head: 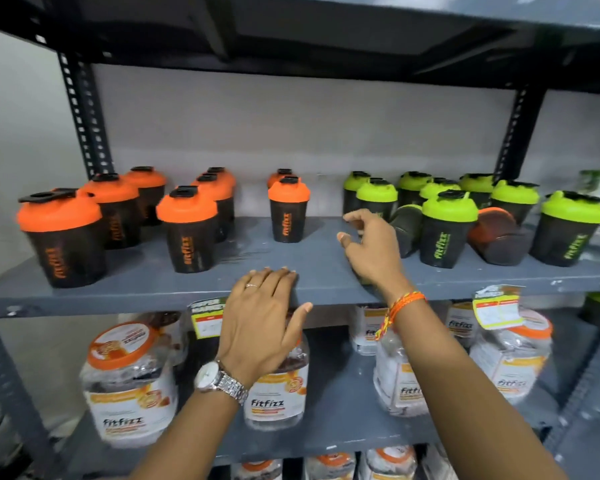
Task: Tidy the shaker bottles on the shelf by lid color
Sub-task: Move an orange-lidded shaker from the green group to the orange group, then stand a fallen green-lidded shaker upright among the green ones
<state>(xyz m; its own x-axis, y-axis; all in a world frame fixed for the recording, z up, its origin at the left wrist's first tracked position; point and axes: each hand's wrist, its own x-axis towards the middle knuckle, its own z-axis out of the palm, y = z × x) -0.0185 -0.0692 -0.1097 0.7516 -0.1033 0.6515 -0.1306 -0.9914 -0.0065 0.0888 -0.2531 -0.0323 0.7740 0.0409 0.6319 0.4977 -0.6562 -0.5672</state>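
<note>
Dark shaker bottles stand on a grey metal shelf [291,271], sorted into two groups. Those with orange lids fill the left half, the nearest one [61,237] at the front left corner and a lone pair [289,209] nearer the middle. Those with green lids [449,228] crowd the right half. Among the green group two bottles lie tipped on their sides: a dark one [407,230] just behind the right hand, and one with an orange-brown lid [496,235] between two upright green-lidded bottles.

The right hand [373,247] reaches over the shelf toward the tipped dark bottle, its grip apart, fingers curled and holding nothing. An orange thread bracelet [404,303] circles that wrist. The left hand [262,323] lies flat on the shelf's front edge, fingers spread, empty, with a ring and a silver watch [219,379].

On the shelf below sit clear jars [129,386] with orange lids.
</note>
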